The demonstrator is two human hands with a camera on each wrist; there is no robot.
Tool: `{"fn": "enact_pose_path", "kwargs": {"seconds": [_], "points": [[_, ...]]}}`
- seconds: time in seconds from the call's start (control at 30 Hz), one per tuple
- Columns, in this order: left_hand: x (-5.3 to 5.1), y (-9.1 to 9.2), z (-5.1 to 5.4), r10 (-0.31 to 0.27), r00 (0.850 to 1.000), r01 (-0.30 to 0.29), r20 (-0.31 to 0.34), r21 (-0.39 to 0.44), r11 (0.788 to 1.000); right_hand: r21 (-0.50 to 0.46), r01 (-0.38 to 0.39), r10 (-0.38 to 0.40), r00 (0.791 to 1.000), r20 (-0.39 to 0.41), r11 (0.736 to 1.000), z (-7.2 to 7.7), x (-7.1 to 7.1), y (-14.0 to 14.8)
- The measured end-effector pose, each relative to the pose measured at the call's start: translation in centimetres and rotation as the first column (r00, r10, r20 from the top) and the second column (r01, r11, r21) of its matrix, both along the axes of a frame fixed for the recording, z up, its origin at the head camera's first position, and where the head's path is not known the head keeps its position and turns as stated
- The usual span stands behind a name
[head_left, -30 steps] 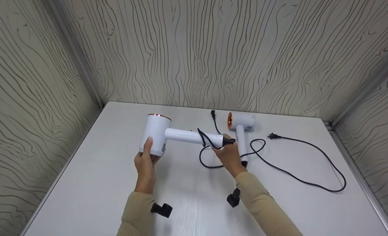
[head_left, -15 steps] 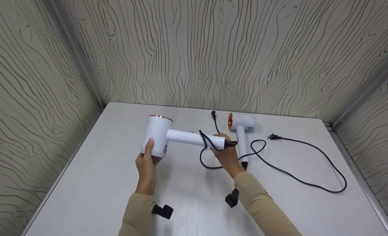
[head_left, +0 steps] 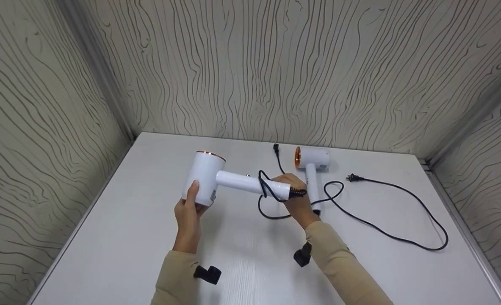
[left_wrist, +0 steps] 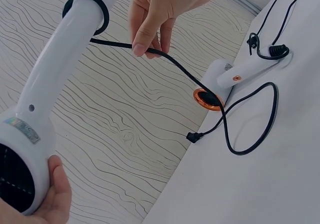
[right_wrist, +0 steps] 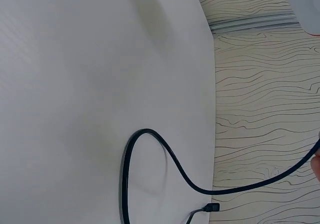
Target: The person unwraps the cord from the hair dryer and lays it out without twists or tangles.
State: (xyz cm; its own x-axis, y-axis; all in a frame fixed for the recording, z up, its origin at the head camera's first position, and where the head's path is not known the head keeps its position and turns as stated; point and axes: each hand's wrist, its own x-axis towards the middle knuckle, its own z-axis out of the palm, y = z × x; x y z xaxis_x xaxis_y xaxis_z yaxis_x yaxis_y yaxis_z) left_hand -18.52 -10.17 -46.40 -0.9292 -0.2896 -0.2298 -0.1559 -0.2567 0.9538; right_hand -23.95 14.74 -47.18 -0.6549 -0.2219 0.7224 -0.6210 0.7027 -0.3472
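Observation:
A white hair dryer (head_left: 204,173) with an orange-rimmed end is held up above the table, its handle pointing right. My left hand (head_left: 187,218) grips its barrel, thumb on the near side. The black power cord (left_wrist: 187,74) is looped round the handle. Beyond the handle's end, my right hand (head_left: 299,207) pinches the cord between thumb and fingers, as the left wrist view shows (left_wrist: 160,14). In the head view the handle partly hides the right fingers. Only a fingertip of that hand shows in the right wrist view.
A second white hair dryer (head_left: 316,157) lies on the white table (head_left: 119,220) at the back right. Its black cord (head_left: 386,231) curves across the right side to a two-pin plug (head_left: 354,177). Another plug (head_left: 276,147) lies near the back edge. Patterned panels (head_left: 250,67) enclose the table.
The held hair dryer has sunk slightly and its handle end tilts lower. My right fingers have shifted up behind the handle, carrying the cord. The second hair dryer stays put.

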Motion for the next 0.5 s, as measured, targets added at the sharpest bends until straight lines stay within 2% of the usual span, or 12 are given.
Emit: {"fn": "enact_pose_path", "kwargs": {"seconds": [0.1,0.3,0.5], "points": [[0.1,-0.1,0.0,0.004,1.000,-0.004,0.020,-0.011,1.000,0.010,-0.015,0.015,0.999,-0.045,1.000,0.0,-0.2,0.4],[0.2,-0.3,0.0,0.006,0.999,-0.005,0.039,-0.020,1.000,-0.092,-0.117,0.109,0.990,-0.094,0.989,-0.2,-0.8,1.4],[0.4,-0.5,-0.1,0.005,0.999,-0.004,0.035,-0.027,1.000,-0.128,-0.194,0.177,0.975,-0.136,0.973,0.2,-1.0,2.0]]}}
